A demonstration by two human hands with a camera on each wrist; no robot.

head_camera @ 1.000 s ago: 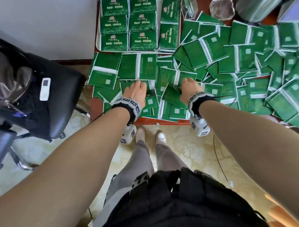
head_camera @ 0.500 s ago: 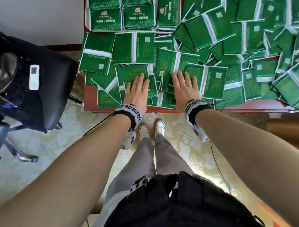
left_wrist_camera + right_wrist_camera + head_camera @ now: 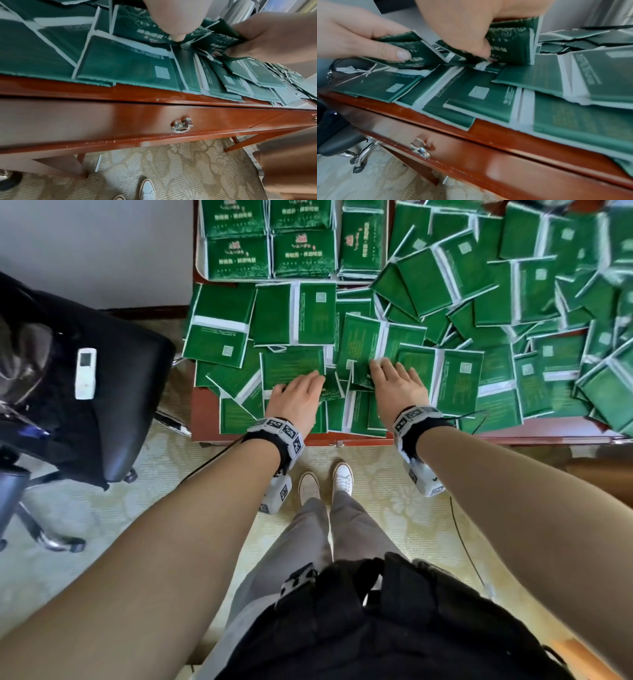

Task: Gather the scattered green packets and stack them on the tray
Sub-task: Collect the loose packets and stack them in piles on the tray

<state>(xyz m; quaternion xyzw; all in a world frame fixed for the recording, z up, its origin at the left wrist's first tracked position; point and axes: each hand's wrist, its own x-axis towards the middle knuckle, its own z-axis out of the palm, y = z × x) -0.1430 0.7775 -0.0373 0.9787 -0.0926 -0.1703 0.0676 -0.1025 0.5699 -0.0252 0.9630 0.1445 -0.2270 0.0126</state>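
Green packets [image 3: 455,278] lie scattered and overlapping across the red-brown table [image 3: 205,419]. A white tray [image 3: 204,251] at the back left holds neat stacks of packets [image 3: 236,258]. My left hand [image 3: 298,395] is near the front edge and pinches a patterned packet [image 3: 418,54], thumb on top. Just to its right, my right hand [image 3: 399,381] grips another patterned packet [image 3: 510,44] and tilts it up off the pile. Both held packets are face-up ones with pale print. The two hands are a palm's width apart.
A black office chair [image 3: 113,405] with a white remote [image 3: 85,373] on it stands close to the table's left end. A drawer with a metal pull [image 3: 181,125] runs under the front edge [image 3: 342,441]. My feet [image 3: 325,484] are on patterned carpet below.
Half a second ago both hands lay flat on the packets with fingers spread. Now the fingers are curled and each hand has taken hold of a packet and raised its edge.
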